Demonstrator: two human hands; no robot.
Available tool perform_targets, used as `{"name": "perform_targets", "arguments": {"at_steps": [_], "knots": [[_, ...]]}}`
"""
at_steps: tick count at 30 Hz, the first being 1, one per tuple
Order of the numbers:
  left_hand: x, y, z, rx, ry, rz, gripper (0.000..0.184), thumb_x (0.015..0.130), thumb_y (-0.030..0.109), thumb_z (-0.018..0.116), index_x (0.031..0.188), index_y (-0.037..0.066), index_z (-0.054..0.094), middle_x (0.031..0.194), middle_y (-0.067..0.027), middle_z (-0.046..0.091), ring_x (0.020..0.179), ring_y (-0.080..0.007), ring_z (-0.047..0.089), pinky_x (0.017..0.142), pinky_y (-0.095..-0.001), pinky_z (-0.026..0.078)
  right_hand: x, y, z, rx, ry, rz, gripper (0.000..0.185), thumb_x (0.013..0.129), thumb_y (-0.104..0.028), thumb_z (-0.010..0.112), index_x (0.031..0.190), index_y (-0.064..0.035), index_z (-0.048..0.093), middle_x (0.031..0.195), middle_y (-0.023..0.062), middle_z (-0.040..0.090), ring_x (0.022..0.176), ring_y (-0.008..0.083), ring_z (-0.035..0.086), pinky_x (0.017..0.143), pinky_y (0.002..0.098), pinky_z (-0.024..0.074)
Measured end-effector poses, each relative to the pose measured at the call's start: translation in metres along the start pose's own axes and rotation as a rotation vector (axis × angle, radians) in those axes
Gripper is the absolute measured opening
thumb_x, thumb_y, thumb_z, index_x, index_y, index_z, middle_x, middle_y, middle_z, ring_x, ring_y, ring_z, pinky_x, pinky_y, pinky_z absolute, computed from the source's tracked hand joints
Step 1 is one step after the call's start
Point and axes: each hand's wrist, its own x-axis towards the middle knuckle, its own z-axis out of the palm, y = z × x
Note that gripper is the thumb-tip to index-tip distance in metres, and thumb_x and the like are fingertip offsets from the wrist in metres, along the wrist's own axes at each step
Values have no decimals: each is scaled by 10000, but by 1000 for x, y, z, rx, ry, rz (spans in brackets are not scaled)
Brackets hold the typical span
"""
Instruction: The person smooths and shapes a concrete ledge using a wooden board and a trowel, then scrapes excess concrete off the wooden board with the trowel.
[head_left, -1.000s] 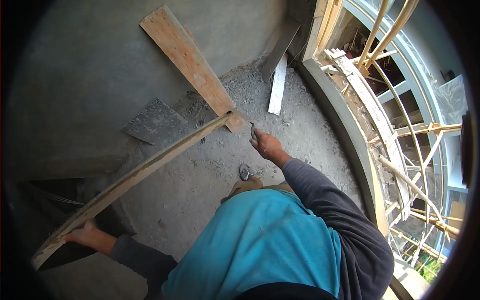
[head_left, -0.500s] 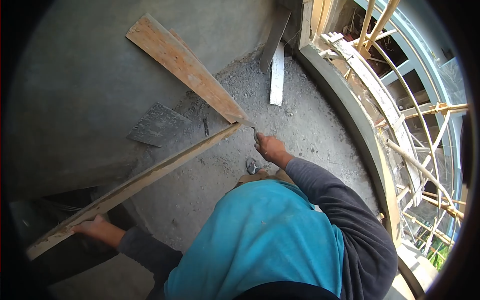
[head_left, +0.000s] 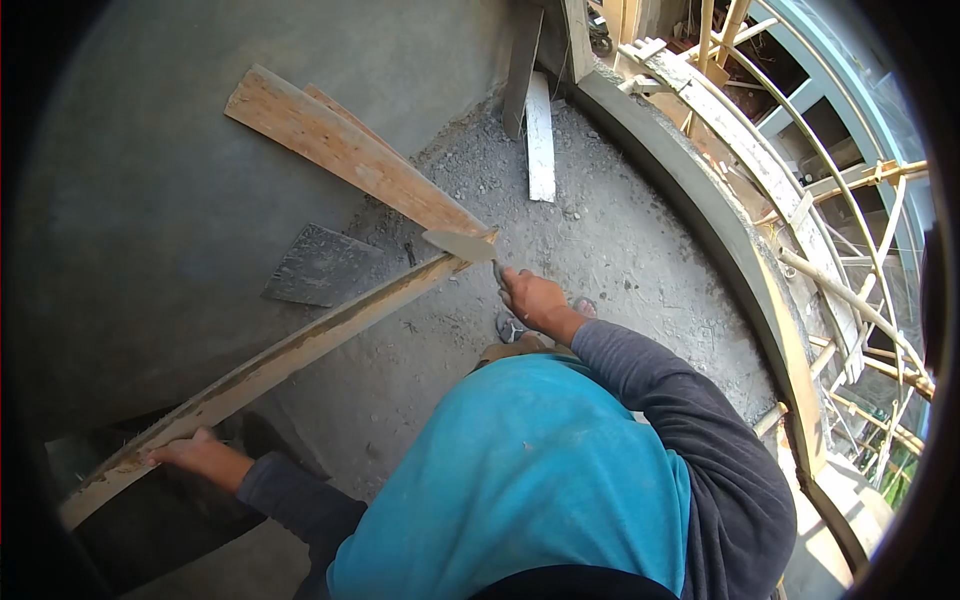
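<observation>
Through the head camera I see my right hand (head_left: 538,300) closed around the handle of a pointed trowel (head_left: 461,245), its fingers wrapped tight. The blade juts out of the fist toward the upper left, flat side to the camera, and lies across the far end of a long wooden board (head_left: 310,358); I cannot tell whether metal and wood touch along its whole length. That end of the board sits just beyond the right fist, under the blade.

From there the board slants down to the lower left, where my left hand (head_left: 203,458) grips its lower edge near the other end; its fingertips are mostly hidden behind the wood. A little of the board runs on past that hand.

Just above the trowel blade is the lower end of an orange-brown plank (head_left: 350,150), tilted against the grey wall (head_left: 170,220). A dark square sheet (head_left: 322,266) lies between plank and board, apart from both hands. A white strip (head_left: 540,140) rests on the gritty floor (head_left: 640,260) farther off.
</observation>
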Motion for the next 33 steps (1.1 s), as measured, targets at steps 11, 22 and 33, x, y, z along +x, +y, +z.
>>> {"name": "perform_targets", "arguments": {"at_steps": [11,22,33], "knots": [[-25,22,6,68,-52,6,822,877,720,317,1454,135,298,1505,-58,297,1354,-278,309,1108,-482,245,-6,64,-1,201,101,375,320,903,-289,509,1122,-68,438,1013,222,625,950,416,600,793,504,476],[28,1,-6,-1,-42,41,824,873,718,338,1447,127,312,1481,-67,340,1330,-275,338,1102,-464,247,2,38,-1,43,71,21,336,907,-296,516,1163,-84,468,1030,216,616,951,389,610,787,500,489],[11,17,16,-80,11,-3,819,856,745,328,1411,146,385,1488,-26,342,1358,-273,304,1121,-450,201,-15,40,-10,42,213,-39,442,884,-255,546,1272,-102,400,998,197,590,897,396,603,756,484,498]]}}
